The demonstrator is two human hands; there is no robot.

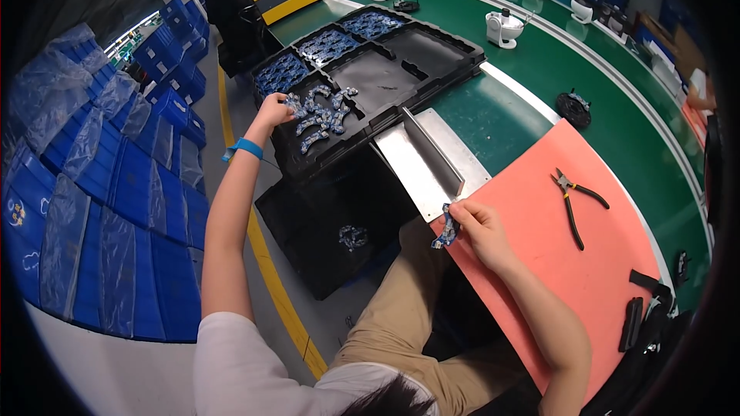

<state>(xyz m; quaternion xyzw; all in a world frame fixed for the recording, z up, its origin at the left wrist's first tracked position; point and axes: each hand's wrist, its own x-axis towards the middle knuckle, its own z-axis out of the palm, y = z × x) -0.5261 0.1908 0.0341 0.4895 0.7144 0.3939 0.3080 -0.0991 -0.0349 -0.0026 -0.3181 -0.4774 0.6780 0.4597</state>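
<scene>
My right hand [479,229] pinches a small curved blue circuit board [445,229] between thumb and fingertips, beside a metal plate fixture [412,173] with an upright wall. Stretched out to the far left, my left hand [275,111] wears a blue wrist strap [248,147]. Its fingers are closed on a circuit board [294,105] at the left side of a black compartment tray [370,81]. Several loose curved boards [331,119] lie in the compartment beside that hand. The tray's far and left compartments hold many more blue boards [327,45].
Side cutters [569,200] with yellow-black handles lie on the orange mat [532,262]. A black bin [308,223] stands low beside my legs. Blue crates [100,208] are stacked at left. White devices [505,28] stand along the green line. A person in black [231,15] sits far left.
</scene>
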